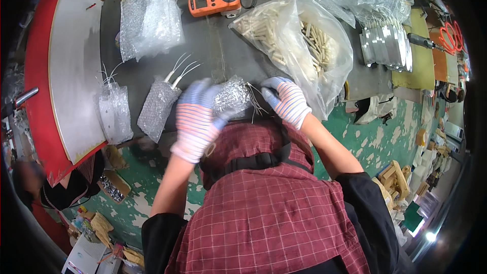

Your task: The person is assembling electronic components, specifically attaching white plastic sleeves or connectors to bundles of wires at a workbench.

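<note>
A bubble-wrapped bundle (232, 96) lies in front of me at the near edge of the table, thin white wires (257, 102) coming out of its right end. My left hand (197, 114), in a striped white and blue glove, is at the bundle's left end. Its fingers are stretched out and slightly blurred. Beside the wires is my right hand (288, 100), gloved alike, fingers bent with a gap between thumb and forefinger. Left of my left hand lie another wrapped bundle (158, 106) with white-sleeved wires and a third wrapped bundle (114, 111).
A clear bag (332, 35) of cream-coloured tubes stands beyond my right hand. Farther off are an orange meter (214, 1), a wrapped stack (151, 20) and shiny metal plates (386, 45). A red-edged board (76, 66) flanks the left side. A person (76, 182) is partly visible at lower left.
</note>
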### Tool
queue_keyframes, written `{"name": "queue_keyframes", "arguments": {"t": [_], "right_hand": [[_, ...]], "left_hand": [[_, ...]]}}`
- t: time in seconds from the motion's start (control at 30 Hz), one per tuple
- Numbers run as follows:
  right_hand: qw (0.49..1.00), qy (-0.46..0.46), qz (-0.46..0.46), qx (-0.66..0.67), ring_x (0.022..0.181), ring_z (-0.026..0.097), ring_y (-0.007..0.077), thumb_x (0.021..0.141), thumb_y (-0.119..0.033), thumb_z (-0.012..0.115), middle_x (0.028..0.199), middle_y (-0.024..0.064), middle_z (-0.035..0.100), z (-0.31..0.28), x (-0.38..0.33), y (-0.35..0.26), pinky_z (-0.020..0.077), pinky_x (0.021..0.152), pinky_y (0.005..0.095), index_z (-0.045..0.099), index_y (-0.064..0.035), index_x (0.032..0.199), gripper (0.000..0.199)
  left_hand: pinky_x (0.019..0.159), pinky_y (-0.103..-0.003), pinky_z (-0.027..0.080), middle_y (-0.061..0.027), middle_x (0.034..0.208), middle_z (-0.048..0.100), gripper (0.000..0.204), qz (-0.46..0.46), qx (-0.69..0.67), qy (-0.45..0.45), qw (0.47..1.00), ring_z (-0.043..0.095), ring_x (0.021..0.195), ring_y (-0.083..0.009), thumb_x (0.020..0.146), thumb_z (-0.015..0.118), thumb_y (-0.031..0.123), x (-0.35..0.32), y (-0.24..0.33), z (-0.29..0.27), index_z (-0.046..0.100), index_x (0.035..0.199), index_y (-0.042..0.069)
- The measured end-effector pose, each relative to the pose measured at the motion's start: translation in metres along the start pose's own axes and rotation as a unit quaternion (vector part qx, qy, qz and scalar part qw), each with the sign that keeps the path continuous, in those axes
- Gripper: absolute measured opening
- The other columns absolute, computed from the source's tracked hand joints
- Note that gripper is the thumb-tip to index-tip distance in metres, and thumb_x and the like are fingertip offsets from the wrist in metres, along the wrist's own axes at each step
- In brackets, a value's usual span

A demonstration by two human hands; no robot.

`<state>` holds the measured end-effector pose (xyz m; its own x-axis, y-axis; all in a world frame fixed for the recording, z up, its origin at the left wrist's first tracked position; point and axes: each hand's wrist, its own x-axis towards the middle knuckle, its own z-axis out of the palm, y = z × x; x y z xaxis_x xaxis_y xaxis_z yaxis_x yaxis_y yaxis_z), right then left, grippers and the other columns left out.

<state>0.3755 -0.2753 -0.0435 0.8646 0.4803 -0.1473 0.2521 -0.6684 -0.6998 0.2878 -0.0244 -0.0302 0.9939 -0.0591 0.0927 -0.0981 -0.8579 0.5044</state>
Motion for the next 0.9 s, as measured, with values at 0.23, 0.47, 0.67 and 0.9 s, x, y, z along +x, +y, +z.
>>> {"name": "queue_keyframes", "arguments": {"t": [0.23, 0.47, 0.67, 0.9], "right_hand": [[0.995, 0.084, -0.050, -0.016, 0.090, 0.063, 0.0386, 0.089, -0.019, 0.065, 0.093, 0.0158, 0.069, 0.008, 0.003, -0.002, 0.0494, 0.083, 0.0468, 0.070, -0.0082, 0.098, 0.015], [0.974, 0.126, 0.000, 0.186, 0.083, 0.065, 0.0257, 0.093, -0.012, 0.066, 0.089, 0.0120, 0.069, -0.012, -0.012, -0.025, 0.0505, 0.079, 0.0358, 0.070, -0.0040, 0.104, 0.015], [0.899, 0.085, 0.130, 0.409, 0.079, 0.055, 0.0114, 0.098, -0.020, 0.063, 0.084, 0.0040, 0.063, -0.013, -0.022, -0.016, 0.0475, 0.075, 0.0295, 0.066, -0.0033, 0.103, 0.018], [0.975, -0.096, -0.046, 0.195, 0.082, 0.063, 0.0411, 0.091, -0.048, 0.066, 0.086, 0.0228, 0.064, -0.009, -0.024, -0.075, 0.0501, 0.075, 0.0442, 0.065, -0.0008, 0.094, 0.047]], "left_hand": [[0.105, -0.049, 0.040, -0.0149, 0.134, 0.052, 0.069, 0.032, 0.013, -0.059, 0.998, 0.050, 0.124, -0.0357, 0.066, 0.086, 0.035, -0.006, -0.011, 0.035, 0.061, 0.127, 0.019], [0.098, -0.043, 0.049, -0.0145, 0.127, 0.055, 0.077, -0.030, -0.184, 0.032, 0.982, 0.059, 0.114, -0.0315, 0.066, 0.090, 0.016, -0.007, -0.022, 0.020, 0.051, 0.132, 0.009], [0.108, -0.040, 0.040, -0.0121, 0.135, 0.046, 0.085, -0.160, -0.565, 0.081, 0.805, 0.047, 0.124, -0.0235, 0.076, 0.085, 0.013, -0.002, 0.036, -0.007, 0.035, 0.144, 0.004], [0.104, -0.040, 0.045, -0.0128, 0.134, 0.048, 0.076, -0.199, -0.608, 0.033, 0.768, 0.052, 0.122, -0.0224, 0.080, 0.082, 0.009, -0.032, 0.062, 0.017, 0.030, 0.136, 0.012]]}}
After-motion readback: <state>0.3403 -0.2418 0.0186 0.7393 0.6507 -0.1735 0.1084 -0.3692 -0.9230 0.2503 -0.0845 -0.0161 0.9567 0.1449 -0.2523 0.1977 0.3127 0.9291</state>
